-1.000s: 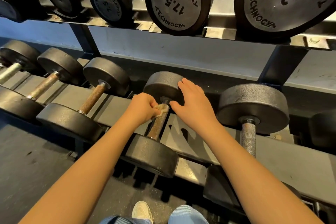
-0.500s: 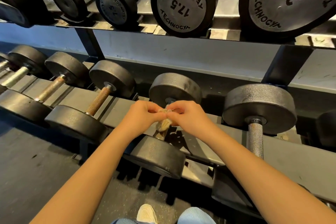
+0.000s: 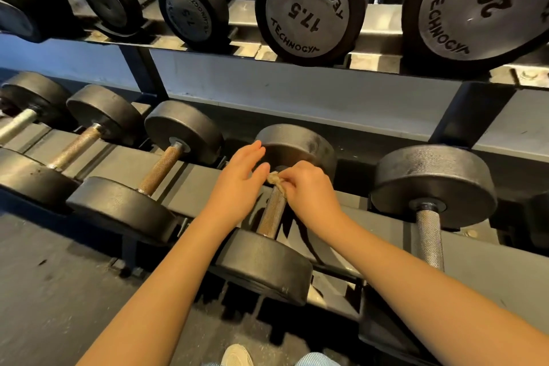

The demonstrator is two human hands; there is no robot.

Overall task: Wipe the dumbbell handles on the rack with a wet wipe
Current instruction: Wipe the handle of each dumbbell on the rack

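**Wipe passes to the right hand at the top of the handle**

In the middle of the frame a dumbbell (image 3: 264, 264) lies on the sloped lower shelf of the rack (image 3: 190, 184). Its rear head sits just behind both hands, and its front head is nearest the camera. The upper shelf overhangs this row and carries large round-headed dumbbells, one marked 17.5 (image 3: 306, 12) and one marked 20 (image 3: 475, 15). A dark upright post (image 3: 469, 116) stands at the right.

To the left lies a neighbouring dumbbell (image 3: 118, 205) with a rusty brown knurled bar. To the right is another dumbbell (image 3: 433, 184) with a silvery knurled bar. All the heads are matt black, pitted cylinders. A pale shoe (image 3: 237, 355) shows at the bottom edge.

The right hand (image 3: 309, 187) pinches the crumpled, beige-stained wet wipe (image 3: 274, 180) against the top of the brown knurled handle (image 3: 271, 212), beside the rear head. The left hand (image 3: 237, 184) is spread with straight fingers and holds nothing. Its fingertips reach across the rear head's left edge.

One second ago the left hand gripped the wipe while the right lay flat on the rear head. Half a second ago both hands met on the wipe.
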